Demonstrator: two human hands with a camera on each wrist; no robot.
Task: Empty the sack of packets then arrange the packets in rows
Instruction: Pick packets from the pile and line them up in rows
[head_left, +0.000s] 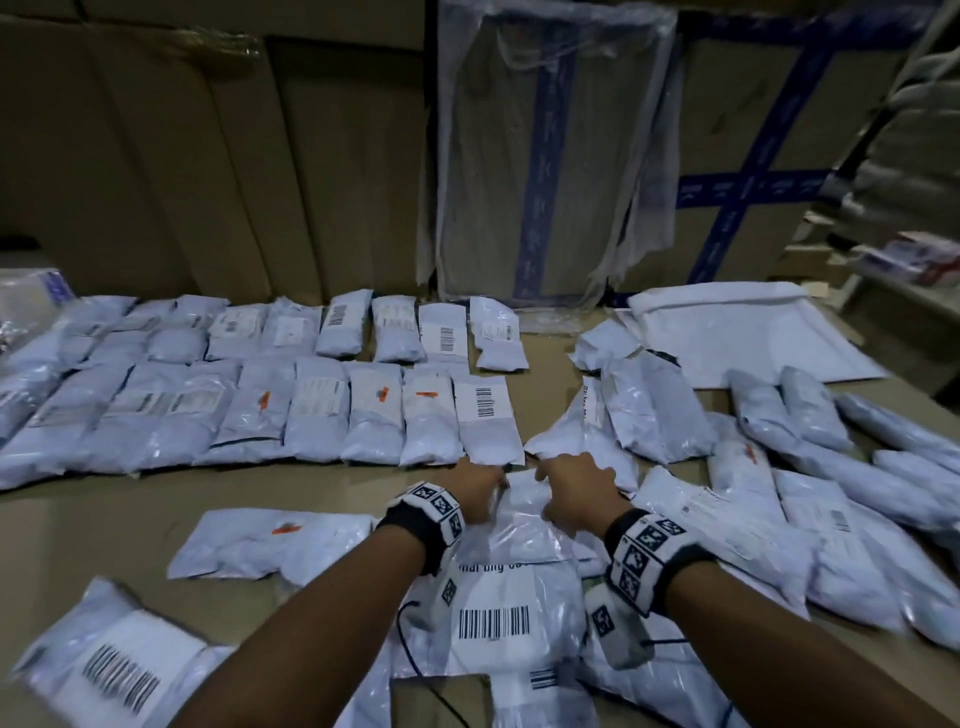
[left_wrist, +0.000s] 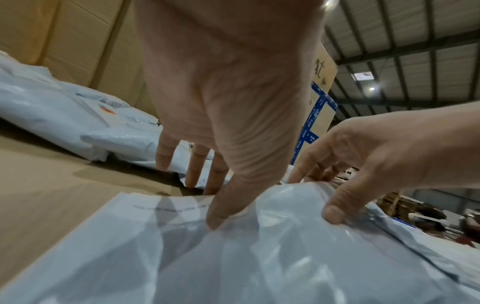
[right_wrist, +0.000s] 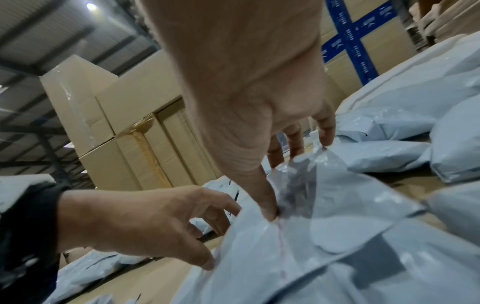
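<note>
**Next packet gripped at its far edge**

At centre frame, the packet is pinched by the fingers of the left hand and right hand, just below the lower row. It is best set squarely at that row's right end, label upward, without nudging neighbours.

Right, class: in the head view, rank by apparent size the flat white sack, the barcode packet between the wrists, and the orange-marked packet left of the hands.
1. flat white sack
2. barcode packet and orange-marked packet: alike, and the barcode packet lies nearer, so unranked.
</note>
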